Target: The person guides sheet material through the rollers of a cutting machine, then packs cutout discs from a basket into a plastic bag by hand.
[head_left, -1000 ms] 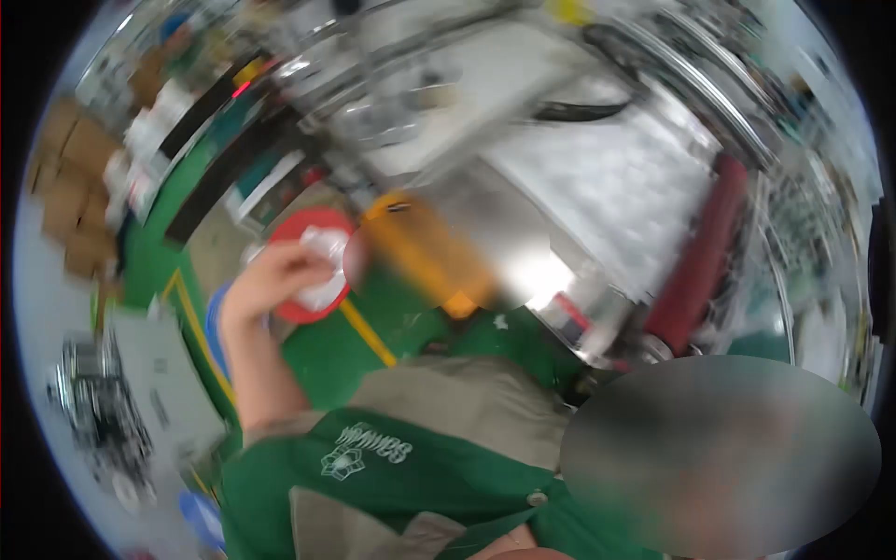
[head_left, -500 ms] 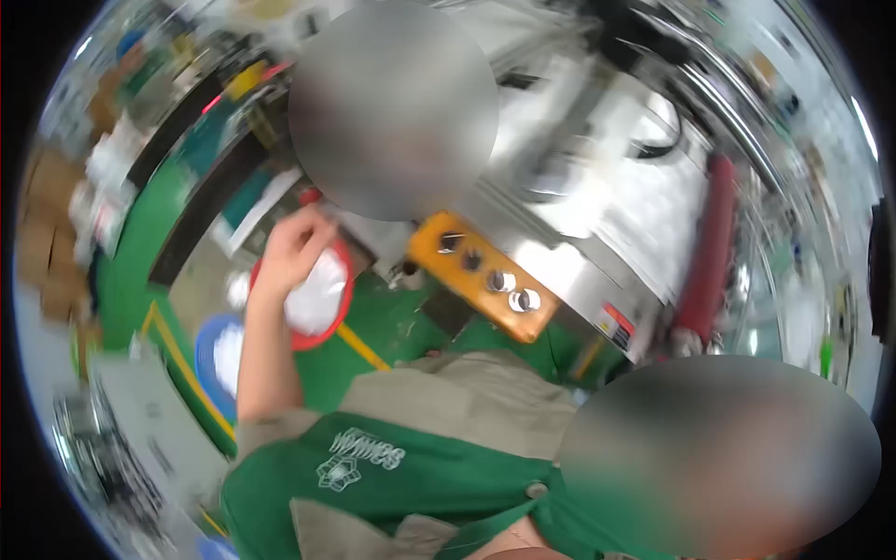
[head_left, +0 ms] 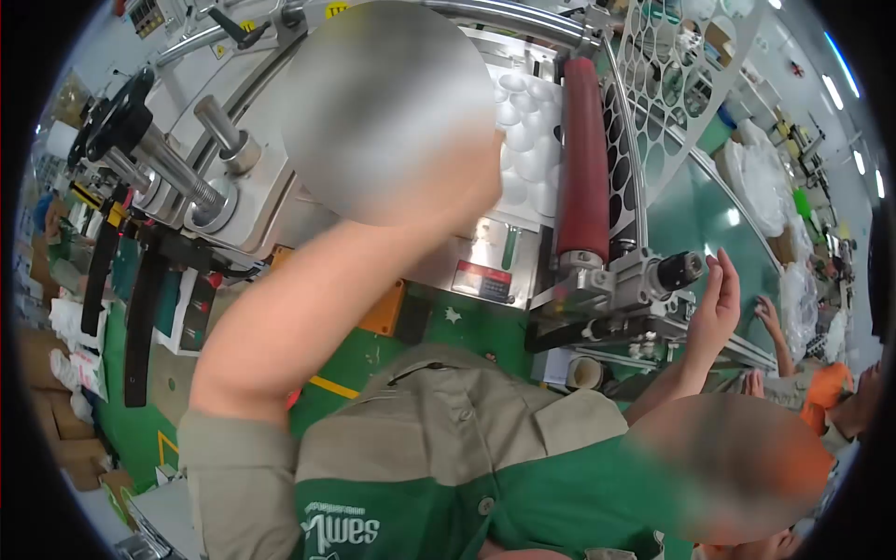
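My left hand [head_left: 478, 187] reaches across the metal machine bed toward a white sheet with round shapes [head_left: 527, 140]. A blurred patch covers its fingers, so whether it touches or holds anything is hidden. My right hand [head_left: 717, 303] is raised at the right with its fingers stretched out, beside a black round knob [head_left: 680, 271] at the roller's end. No object shows in it. Between the two hands a long red roller [head_left: 585, 159] runs away from me. A white web full of round holes [head_left: 686, 84] hangs beyond the roller.
Threaded posts with a black handwheel [head_left: 119, 117] stand at the left. An orange button box [head_left: 383, 310] sits below the machine's front edge. On the right, a green table [head_left: 691, 210] holds clear plastic bags [head_left: 756, 177]. Co-workers' hands [head_left: 769, 322] are close by.
My view has swung right toward the roller. My left hand has gone from above the red basin of white material to the machine bed. My right hand has come into view.
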{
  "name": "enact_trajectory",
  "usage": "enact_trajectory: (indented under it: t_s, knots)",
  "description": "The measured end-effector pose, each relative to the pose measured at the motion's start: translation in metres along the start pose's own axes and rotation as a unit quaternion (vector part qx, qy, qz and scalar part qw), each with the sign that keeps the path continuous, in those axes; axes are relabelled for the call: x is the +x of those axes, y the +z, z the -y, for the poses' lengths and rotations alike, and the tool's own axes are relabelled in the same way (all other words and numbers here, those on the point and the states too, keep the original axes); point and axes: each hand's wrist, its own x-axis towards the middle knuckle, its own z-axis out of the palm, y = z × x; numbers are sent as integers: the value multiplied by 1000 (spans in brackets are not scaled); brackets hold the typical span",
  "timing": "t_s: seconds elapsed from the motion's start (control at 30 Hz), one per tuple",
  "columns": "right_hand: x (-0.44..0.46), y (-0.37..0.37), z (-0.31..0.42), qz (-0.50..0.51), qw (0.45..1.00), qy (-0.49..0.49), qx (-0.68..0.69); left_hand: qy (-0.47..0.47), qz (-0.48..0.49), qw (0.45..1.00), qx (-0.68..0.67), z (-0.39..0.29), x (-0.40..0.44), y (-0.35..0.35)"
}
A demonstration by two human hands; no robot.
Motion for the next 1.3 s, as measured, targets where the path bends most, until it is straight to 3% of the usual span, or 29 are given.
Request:
enact_trajectory:
  t_s: [0.13, 0.27, 0.33, 0.37, 0.6, 0.67, 0.73, 0.83, 0.93, 1.03, 1.13, 1.3]
  knots:
    - [-8, 2, 8, 28, 998, 12, 49, -164, 50, 983, 69, 33, 107, 41]
    - [-21, -3, 12, 75, 995, 31, 51, -207, -25, 970, 128, 76, 163, 85]
    - [-28, -11, 8, 71, 995, 38, 52, -255, -13, 956, 146, 84, 178, 87]
    - [-30, -14, 6, 72, 995, 51, 46, -285, 58, 944, 154, 83, 185, 82]
    - [-39, -30, -9, 24, 992, 96, 79, -253, 68, 954, 146, 99, 210, 115]
    - [-41, -33, -17, 26, 992, 102, 64, -236, 10, 964, 124, 98, 209, 121]
    - [-44, -33, -23, 28, 992, 105, 61, -244, -65, 950, 186, 100, 209, 128]
    - [-49, -33, -29, 34, 994, 94, 43, -300, 24, 940, 159, 79, 207, 109]
    - [-49, -31, -24, 39, 994, 97, 35, -300, 59, 935, 181, 77, 213, 109]
    - [-51, -34, -27, 37, 994, 97, 21, -287, 54, 942, 165, 89, 223, 115]
    - [-52, -37, -32, 20, 992, 118, 29, -225, -30, 955, 190, 106, 211, 122]
    - [-54, -40, -37, 14, 994, 111, 19, -200, 64, 943, 258, 64, 183, 104]
